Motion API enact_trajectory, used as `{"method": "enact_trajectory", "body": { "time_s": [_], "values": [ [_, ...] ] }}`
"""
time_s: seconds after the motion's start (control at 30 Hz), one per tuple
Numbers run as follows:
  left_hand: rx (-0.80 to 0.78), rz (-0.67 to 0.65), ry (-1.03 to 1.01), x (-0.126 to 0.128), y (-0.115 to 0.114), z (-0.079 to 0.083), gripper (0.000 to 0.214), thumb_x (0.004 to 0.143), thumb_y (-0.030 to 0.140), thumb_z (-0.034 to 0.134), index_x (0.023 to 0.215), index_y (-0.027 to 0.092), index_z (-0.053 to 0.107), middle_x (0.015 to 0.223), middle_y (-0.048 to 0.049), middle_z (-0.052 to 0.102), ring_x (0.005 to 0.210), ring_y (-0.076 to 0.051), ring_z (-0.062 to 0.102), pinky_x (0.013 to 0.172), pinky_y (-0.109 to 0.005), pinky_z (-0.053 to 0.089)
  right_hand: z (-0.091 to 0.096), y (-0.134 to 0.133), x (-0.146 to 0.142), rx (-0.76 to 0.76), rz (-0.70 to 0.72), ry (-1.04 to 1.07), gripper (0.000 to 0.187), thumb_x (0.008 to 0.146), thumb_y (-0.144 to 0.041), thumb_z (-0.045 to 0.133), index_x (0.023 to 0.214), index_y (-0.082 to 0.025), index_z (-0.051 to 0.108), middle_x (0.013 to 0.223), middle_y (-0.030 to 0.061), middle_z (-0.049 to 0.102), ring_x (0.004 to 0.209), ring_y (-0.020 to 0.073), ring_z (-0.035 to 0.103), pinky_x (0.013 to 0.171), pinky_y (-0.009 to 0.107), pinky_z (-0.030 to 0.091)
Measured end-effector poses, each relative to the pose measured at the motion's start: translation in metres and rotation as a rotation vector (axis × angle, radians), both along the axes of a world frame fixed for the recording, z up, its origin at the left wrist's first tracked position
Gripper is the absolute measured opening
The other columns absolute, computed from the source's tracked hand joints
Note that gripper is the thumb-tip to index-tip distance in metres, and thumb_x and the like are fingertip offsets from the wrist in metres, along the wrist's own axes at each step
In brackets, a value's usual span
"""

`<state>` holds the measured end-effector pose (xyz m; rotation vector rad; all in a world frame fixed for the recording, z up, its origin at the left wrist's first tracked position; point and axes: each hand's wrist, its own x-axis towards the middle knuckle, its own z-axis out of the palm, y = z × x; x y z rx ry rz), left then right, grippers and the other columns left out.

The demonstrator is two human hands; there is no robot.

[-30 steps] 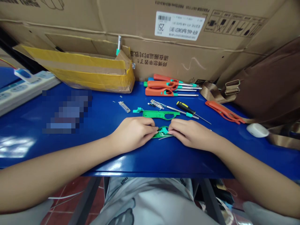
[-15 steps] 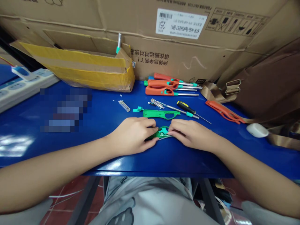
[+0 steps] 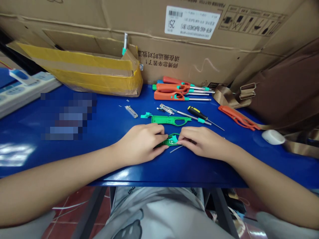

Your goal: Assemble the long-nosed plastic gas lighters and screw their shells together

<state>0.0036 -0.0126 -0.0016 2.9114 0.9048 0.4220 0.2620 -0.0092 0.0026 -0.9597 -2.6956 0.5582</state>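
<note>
Both hands rest on a blue table, pinched on the same green plastic lighter shell. My left hand grips its left end with closed fingers. My right hand pinches its right end, where a teal trigger piece shows. A thin pale wire lies on the table just below the shell. Most of the shell is hidden under my fingers.
Behind my hands lie another green shell half, a black-and-yellow screwdriver, a metal tube part and three orange long lighters. An orange shell and a white lump sit right. Cardboard boxes stand behind; a power strip lies left.
The hands have stayed on the green shell and shifted only slightly. The thin wire now lies free on the table below the shell instead of against it.
</note>
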Motion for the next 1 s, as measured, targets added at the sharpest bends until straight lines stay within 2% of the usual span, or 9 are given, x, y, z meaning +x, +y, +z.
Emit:
{"method": "enact_trajectory", "body": {
  "time_s": [0.13,0.23,0.47,0.57,0.77,1.0],
  "values": [
    [-0.089,0.037,-0.08,0.0,0.002,-0.001,0.026,0.095,0.036,0.065,0.111,0.018,0.075,0.099,-0.0059,0.071,0.092,-0.021,0.067,0.078,-0.031,0.055,0.001,0.0,-0.002,-0.053,-0.073,0.082,0.012,0.099,-0.024,0.059,0.087,-0.02,0.062,0.077,-0.0002,0.061,0.068,0.0135,0.055,0.065,0.025,0.04],
    [-0.202,0.061,-0.159,0.0,0.005,-0.003,0.028,0.091,0.034,0.07,0.114,0.018,0.075,0.101,-0.0063,0.071,0.096,-0.022,0.067,0.084,-0.034,0.055,0.003,0.001,-0.004,-0.073,-0.098,0.114,0.005,0.095,-0.023,0.065,0.092,-0.02,0.063,0.076,-0.0019,0.057,0.065,0.0118,0.052,0.064,0.024,0.039],
    [-0.357,0.058,-0.251,0.003,0.006,-0.005,0.024,0.086,0.025,0.072,0.109,0.019,0.073,0.098,-0.0053,0.069,0.097,-0.023,0.063,0.087,-0.036,0.053,0.005,-0.001,-0.004,-0.116,-0.175,0.123,0.028,0.088,-0.027,0.076,0.107,-0.021,0.055,0.08,-0.0054,0.052,0.059,0.0084,0.045,0.06,0.022,0.039],
    [-0.402,0.023,-0.253,0.005,0.004,-0.005,0.028,0.086,0.022,0.069,0.114,0.018,0.069,0.102,-0.0055,0.07,0.099,-0.023,0.063,0.09,-0.037,0.052,0.002,-0.002,-0.005,-0.113,-0.166,0.17,0.026,0.088,-0.027,0.075,0.104,-0.021,0.055,0.078,-0.006,0.051,0.057,0.0081,0.044,0.059,0.021,0.039],
    [-0.409,-0.019,-0.286,0.007,0.004,-0.011,0.037,0.093,0.019,0.062,0.13,0.018,0.059,0.124,-0.0081,0.068,0.113,-0.024,0.062,0.098,-0.04,0.049,-0.006,-0.005,-0.005,0.043,-0.069,0.184,0.011,0.094,-0.026,0.068,0.101,-0.018,0.065,0.071,-0.0039,0.054,0.06,0.0102,0.051,0.061,0.022,0.041],
    [-0.397,-0.052,-0.275,0.009,0.004,-0.01,0.034,0.096,0.024,0.06,0.129,0.016,0.06,0.112,-0.0086,0.069,0.107,-0.024,0.063,0.094,-0.037,0.05,-0.003,-0.008,-0.006,0.149,0.027,-0.017,0.02,0.104,-0.03,0.051,0.102,-0.016,0.066,0.086,0.0034,0.064,0.071,0.0144,0.062,0.064,0.025,0.043]
  ]
}}
